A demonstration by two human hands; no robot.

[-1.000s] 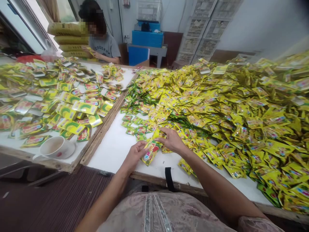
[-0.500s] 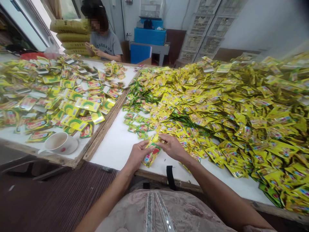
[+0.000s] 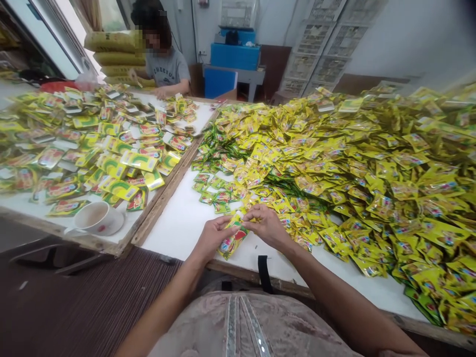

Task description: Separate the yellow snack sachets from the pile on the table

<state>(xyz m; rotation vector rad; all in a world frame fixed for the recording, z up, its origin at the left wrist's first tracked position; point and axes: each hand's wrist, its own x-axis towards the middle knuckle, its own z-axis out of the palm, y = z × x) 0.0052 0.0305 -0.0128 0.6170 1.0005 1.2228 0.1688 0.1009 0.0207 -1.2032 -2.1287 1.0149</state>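
A yellow packet (image 3: 231, 243) with a red and green print is held just above the table's front edge. My left hand (image 3: 212, 237) is closed on its left side, thumb across the front. The fingers of my right hand (image 3: 267, 227) pinch at the packet's upper right corner; whether something small is between them I cannot make out. Just beyond my hands lie a few small green sachets (image 3: 222, 197). A big heap of yellow sachets (image 3: 334, 163) spreads to the right, close to my right hand.
On the left table, flat yellow-green packets (image 3: 122, 158) lie piled, with a white cup (image 3: 92, 218) on a saucer near the front edge. Wooden edging (image 3: 163, 203) runs between the tables. Across the table sits a person (image 3: 167, 67), with stacked sacks (image 3: 115, 57) alongside.
My right fingers have drawn together into a tighter pinch at the packet's top. The co-worker's hands have moved apart and down toward the pile. The view has shifted slightly.
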